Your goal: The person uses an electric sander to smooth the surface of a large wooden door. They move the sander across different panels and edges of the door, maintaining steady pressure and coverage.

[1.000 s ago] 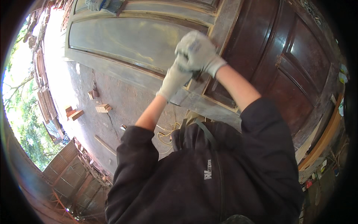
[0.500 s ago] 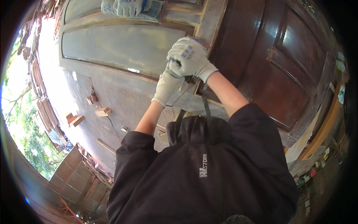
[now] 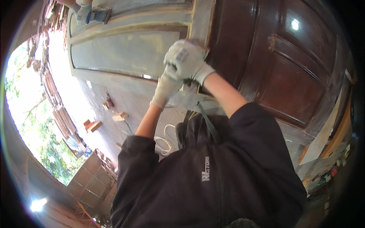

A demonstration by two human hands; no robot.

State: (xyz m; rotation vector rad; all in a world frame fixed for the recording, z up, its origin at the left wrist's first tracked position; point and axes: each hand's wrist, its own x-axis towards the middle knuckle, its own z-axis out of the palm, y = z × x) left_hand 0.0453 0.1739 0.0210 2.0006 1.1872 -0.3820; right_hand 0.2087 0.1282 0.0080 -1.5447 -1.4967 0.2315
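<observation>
Both my hands wear white gloves and meet over the wooden frame of a pale, dull door (image 3: 127,51). My right hand (image 3: 185,60), its fingers curled, lies farther away and on top. My left hand (image 3: 167,88) is closed just below it, against its underside. A small dark edge shows beside the right hand's knuckles, but the gloves hide what they grip. To the right of my hands lies a glossy dark brown panelled door section (image 3: 291,78).
At the far left, another person's gloved hand (image 3: 84,15) presses a dark flat block (image 3: 102,15) on the pale door. Wood blocks (image 3: 92,125) and a brown bottle-like thing (image 3: 109,102) lie on the grey floor. A pale cable (image 3: 163,146) coils near my left forearm.
The other person's gloved hand has slid left along the door with the block. My hands stay together near the same spot. The view has shifted slightly, and more cable shows.
</observation>
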